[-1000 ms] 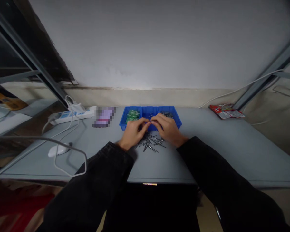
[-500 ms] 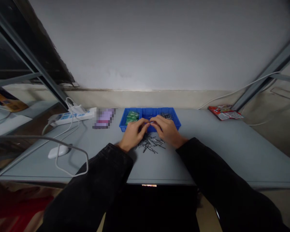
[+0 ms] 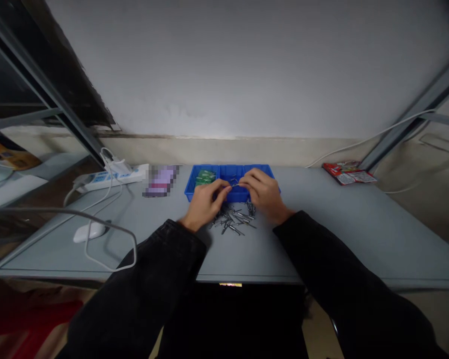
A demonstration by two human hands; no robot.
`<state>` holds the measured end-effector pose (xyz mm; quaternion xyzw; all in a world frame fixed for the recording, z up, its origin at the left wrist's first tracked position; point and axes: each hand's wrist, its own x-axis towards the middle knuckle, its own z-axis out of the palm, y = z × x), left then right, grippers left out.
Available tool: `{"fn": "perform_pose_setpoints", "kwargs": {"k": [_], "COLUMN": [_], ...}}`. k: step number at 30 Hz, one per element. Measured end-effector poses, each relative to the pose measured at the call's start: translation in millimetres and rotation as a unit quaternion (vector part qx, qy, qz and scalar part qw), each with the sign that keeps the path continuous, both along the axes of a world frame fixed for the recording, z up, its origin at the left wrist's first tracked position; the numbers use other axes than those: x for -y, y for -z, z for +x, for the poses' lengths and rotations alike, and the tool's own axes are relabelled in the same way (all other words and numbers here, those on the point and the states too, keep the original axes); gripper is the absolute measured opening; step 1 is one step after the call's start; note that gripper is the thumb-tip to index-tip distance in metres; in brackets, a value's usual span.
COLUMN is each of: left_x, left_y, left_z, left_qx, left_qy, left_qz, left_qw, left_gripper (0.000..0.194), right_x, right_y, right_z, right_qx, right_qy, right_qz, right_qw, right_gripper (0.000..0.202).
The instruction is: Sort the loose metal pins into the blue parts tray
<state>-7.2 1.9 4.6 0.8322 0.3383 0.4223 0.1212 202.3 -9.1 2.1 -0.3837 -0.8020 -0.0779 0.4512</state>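
Note:
In front of the blue bin my left hand (image 3: 205, 203) is closed in a pinch, with a slim metal piece (image 3: 235, 186) at its fingertips. My right hand (image 3: 264, 194) pinches the other end of that piece, so it spans the small gap between the hands. Its exact kind is too small to tell. Below them a loose pile of slim metal rods (image 3: 232, 219) lies on the table. Behind stands the blue three-compartment bin (image 3: 201, 167): green packets (image 3: 205, 177) fill the left section, and a few small metal pieces (image 3: 233, 178) lie in the middle. My right hand mostly hides the right section.
On the grey table (image 3: 322, 239), a white power strip (image 3: 134, 175) and a pixelated purple item (image 3: 160, 180) are at left. A white mouse-like object (image 3: 90, 231) and looping cables (image 3: 136, 249) lie nearer. A red snack packet (image 3: 347, 174) is at far right.
My right hand has shifted slightly right and up, opening a small gap from my left hand. More of the middle section and the slim piece between the fingertips shows.

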Motion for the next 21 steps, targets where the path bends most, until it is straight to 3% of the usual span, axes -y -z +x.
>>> {"fn": "perform_pose_setpoints", "kwargs": {"k": [6,12,16,21], "left_x": [-2.3,1.6,6.1,12.6], "left_y": [-0.6,3.4,6.4,9.5], "left_z": [-6.0,-5.1,-7.3,-4.8], "left_qx": [0.025,-0.020,-0.035,-0.066], "left_qy": [-0.028,-0.016,0.025,0.085], "left_qz": [-0.006,-0.038,-0.085,-0.100], "left_qw": [0.999,0.999,0.995,0.989], "left_gripper": [0.021,0.017,0.016,0.017], "right_x": [-8.5,-18.3,-2.6,16.4], "right_y": [-4.9,-3.9,-17.3,-22.5], "right_z": [10.8,8.7,12.8,27.9], "right_qx": [-0.147,-0.081,-0.155,-0.247], "right_qy": [0.070,0.090,0.118,0.241], "right_qz": [0.045,0.023,0.034,0.077], "right_qw": [0.986,0.992,0.980,0.936], "right_gripper": [0.021,0.018,0.017,0.014]}}
